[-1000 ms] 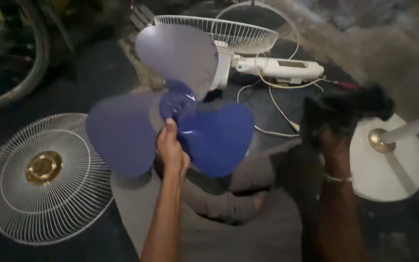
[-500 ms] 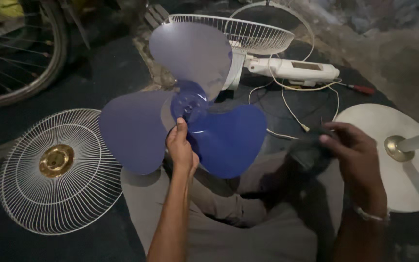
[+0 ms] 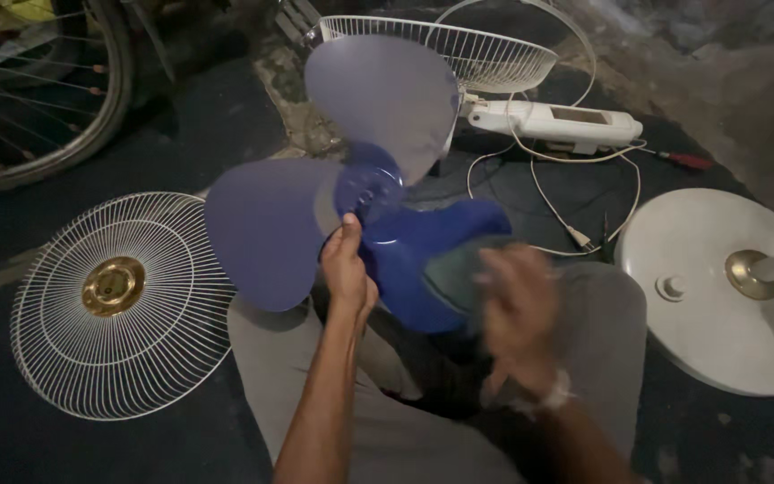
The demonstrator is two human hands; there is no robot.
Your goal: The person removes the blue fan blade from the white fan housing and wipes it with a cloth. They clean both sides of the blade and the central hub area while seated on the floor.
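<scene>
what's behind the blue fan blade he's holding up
Behind the blue fan blade stands a white wire guard and the white fan body. Their join is covered by the blade.

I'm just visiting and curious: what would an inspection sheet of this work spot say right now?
Surface: dark floor, person seated on it.
Job's things: blue fan blade, three-lobed; dark cloth against its lower lobe.
Clutter: wire guard with gold centre, second guard, white round base, white motor housing, red-handled screwdriver.
Hands: left hand grips the blade near its hub; right hand blurred, on the cloth.
Cables: white cord, loose.
Surroundings: bicycle wheel.
</scene>
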